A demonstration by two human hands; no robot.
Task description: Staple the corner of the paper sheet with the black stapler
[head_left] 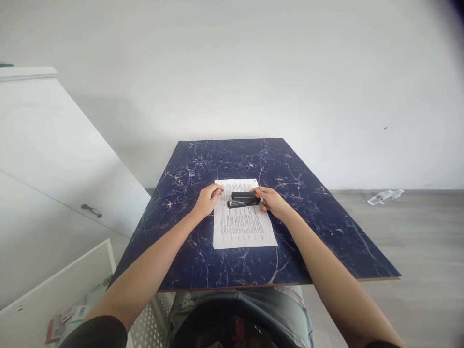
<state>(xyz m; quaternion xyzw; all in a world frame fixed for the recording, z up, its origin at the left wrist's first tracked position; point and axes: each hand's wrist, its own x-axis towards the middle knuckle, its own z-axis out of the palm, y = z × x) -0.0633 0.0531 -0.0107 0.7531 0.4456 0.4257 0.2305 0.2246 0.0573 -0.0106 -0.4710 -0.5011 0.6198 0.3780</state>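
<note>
My right hand (pixel 271 200) grips a black stapler (pixel 243 196) with an orange part at its hinge end. The stapler's top arm is raised away from its base, and its open end points left. Beneath it lies a printed sheet of paper (pixel 242 232), covered in lines of text; whether there is more than one sheet, I cannot tell. At the paper's upper left edge is my left hand (pixel 209 199), its fingers curled and the fingertips pinched together. Anything between those fingertips is too small to make out.
A small greyish piece (pixel 192 174) rests on the dark blue marbled table (pixel 195 266). White drawers (pixel 65 159) stand at the left, one pulled out (pixel 83 270) with items inside. A clear plastic package (pixel 384 196) lies on the floor at right.
</note>
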